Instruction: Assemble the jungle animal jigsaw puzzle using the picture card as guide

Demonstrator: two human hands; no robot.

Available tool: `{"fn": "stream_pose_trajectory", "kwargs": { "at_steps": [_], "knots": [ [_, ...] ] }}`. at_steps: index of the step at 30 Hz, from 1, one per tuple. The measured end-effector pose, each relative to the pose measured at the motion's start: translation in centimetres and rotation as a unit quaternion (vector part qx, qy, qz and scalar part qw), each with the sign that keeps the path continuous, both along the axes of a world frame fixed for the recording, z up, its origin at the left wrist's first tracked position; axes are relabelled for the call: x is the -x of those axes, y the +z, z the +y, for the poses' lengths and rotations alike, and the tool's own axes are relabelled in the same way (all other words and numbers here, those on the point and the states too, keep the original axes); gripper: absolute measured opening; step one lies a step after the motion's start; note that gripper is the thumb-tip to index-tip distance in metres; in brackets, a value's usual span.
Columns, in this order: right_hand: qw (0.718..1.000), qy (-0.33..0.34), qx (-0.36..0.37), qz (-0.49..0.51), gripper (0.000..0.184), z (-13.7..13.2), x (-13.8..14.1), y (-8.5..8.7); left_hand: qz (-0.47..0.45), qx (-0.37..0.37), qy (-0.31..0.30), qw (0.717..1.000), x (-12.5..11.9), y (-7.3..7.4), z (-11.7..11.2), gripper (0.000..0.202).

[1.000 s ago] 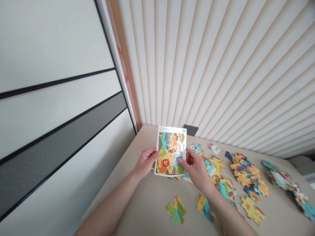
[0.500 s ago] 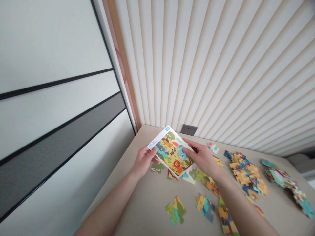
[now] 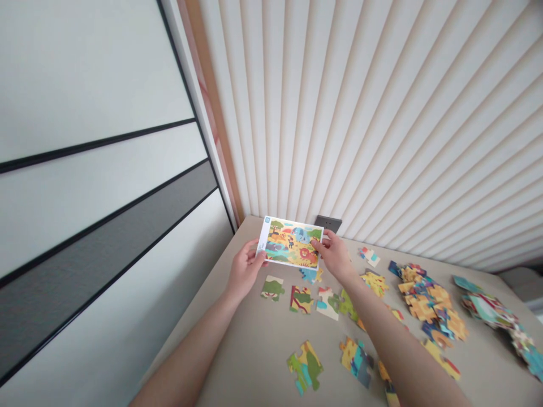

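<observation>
Head cam: L hand [image 3: 245,270], R hand [image 3: 333,255] grip 1 puzzle card [image 3: 291,243], 2 piece piles [image 3: 428,299]

Bright, even light — soft shadows, wide-angle bending toward the edges.

The left hand [image 3: 245,270] has the short edge of a jungle-scene picture card [image 3: 289,243]; the right hand [image 3: 335,255] pinches the opposite edge, lifting it over the beige desk [image 3: 250,362]; right below, loose jigsaw pieces [image 3: 302,299] lie scattered; further right, a colourful heap of pieces [image 3: 428,302], with another pile [image 3: 487,311] beyond it; just behind the card, a dark wall socket [image 3: 328,224] on the pleated wall panel [image 3: 382,113].
</observation>
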State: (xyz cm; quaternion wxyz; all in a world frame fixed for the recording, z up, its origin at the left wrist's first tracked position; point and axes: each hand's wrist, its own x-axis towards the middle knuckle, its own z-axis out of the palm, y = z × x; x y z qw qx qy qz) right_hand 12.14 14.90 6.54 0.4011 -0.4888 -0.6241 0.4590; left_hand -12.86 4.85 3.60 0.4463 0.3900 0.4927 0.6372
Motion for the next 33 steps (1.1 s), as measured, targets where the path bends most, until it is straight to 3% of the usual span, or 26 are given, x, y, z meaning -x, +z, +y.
{"fn": "stream_pose_trajectory", "kwargs": {
  "at_steps": [1, 3, 6, 10, 16, 19, 24, 28, 33],
  "knots": [
    [1.000, -0.001, -0.011, -0.015, 0.048, 0.6, 0.2, -0.3, 0.066, -0.005, 0.012, 0.998, 0.6, -0.4, 0.3, 0.063],
    [0.998, -0.003, -0.032, -0.048, 0.048, 1.7, 0.8, -0.9, 0.260, -0.019, 0.044, 0.964, 1.6, -1.2, 1.1, 0.058],
    [0.992, -0.018, -0.061, -0.105, 0.050, 2.6, 1.2, -1.4, 0.386, -0.021, 0.069, 0.920, 2.6, -2.5, 2.2, 0.038],
    [0.978, -0.044, -0.101, -0.176, 0.045, 1.2, -0.6, -1.1, 0.449, -0.004, 0.086, 0.889, 3.1, -3.7, 3.1, 0.032],
    [0.958, 0.014, -0.148, -0.243, 0.028, -6.5, -6.6, -0.1, 0.520, 0.023, 0.103, 0.847, 3.6, -4.0, 3.1, 0.036],
    [0.919, 0.057, -0.214, -0.325, 0.026, -9.1, -7.3, -0.3, 0.545, 0.033, 0.114, 0.830, 3.5, -4.0, 3.1, 0.035],
    [0.887, 0.048, -0.216, -0.406, 0.034, -8.6, -3.9, -1.5, 0.572, 0.028, 0.124, 0.811, 3.2, -3.8, 2.8, 0.034],
    [0.890, 0.022, -0.201, -0.408, 0.053, -7.4, -1.9, -2.1, 0.582, -0.015, 0.101, 0.807, 3.2, -3.0, 2.2, 0.031],
    [0.907, 0.028, -0.168, -0.386, 0.061, -6.7, -2.3, -2.4, 0.577, -0.088, 0.045, 0.811, 2.3, -1.6, 0.8, 0.029]
  ]
}}
